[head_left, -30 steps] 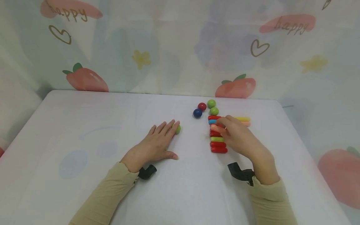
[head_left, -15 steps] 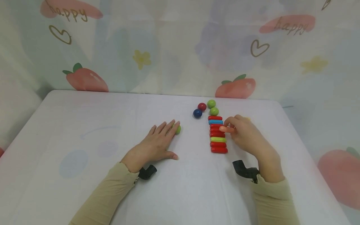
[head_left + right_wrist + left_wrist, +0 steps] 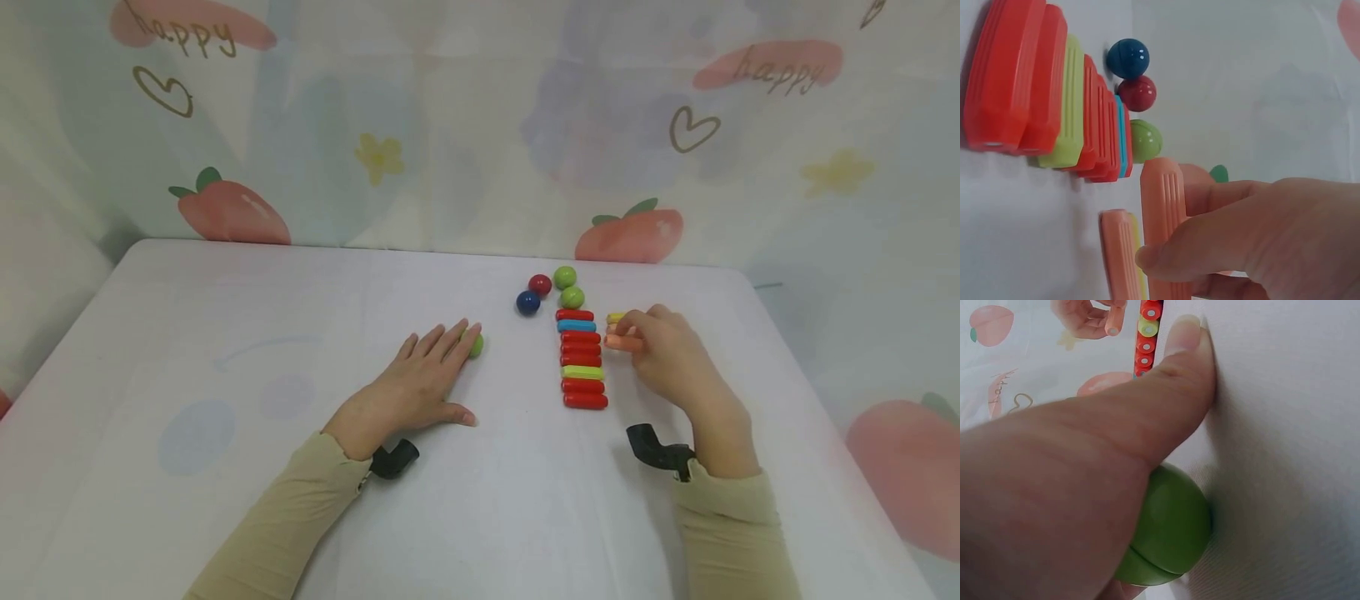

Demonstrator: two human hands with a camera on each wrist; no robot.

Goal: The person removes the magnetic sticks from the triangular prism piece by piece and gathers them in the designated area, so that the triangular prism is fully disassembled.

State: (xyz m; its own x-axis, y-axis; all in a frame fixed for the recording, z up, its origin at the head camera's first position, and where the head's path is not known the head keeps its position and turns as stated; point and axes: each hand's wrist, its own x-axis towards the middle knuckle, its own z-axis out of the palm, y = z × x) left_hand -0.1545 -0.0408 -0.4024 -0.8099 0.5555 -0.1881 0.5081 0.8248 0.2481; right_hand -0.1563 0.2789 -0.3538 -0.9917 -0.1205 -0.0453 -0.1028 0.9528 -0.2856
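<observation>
My right hand (image 3: 678,362) pinches an orange plastic stick (image 3: 1163,194) between thumb and fingers, just right of the column of sticks. A second orange stick (image 3: 1121,244) lies close below it on the table, beside a yellow stick (image 3: 615,317) partly hidden by that hand. My left hand (image 3: 405,387) lies palm down with straight fingers spread, over a green ball (image 3: 1175,519). Only the ball's edge shows past the index finger in the head view. Between the hands, red sticks (image 3: 585,402), a blue stick (image 3: 576,326) and a yellow-green stick (image 3: 582,372) lie side by side.
Beyond the column sit a blue ball (image 3: 528,302), a red ball (image 3: 540,285) and two green balls (image 3: 572,297). A white cloth covers the table (image 3: 247,333). A printed curtain (image 3: 465,125) hangs along the back edge.
My right hand has drawn away from the column to the right, carrying the orange stick, and uncovered the column's upper sticks. My left hand stays in place.
</observation>
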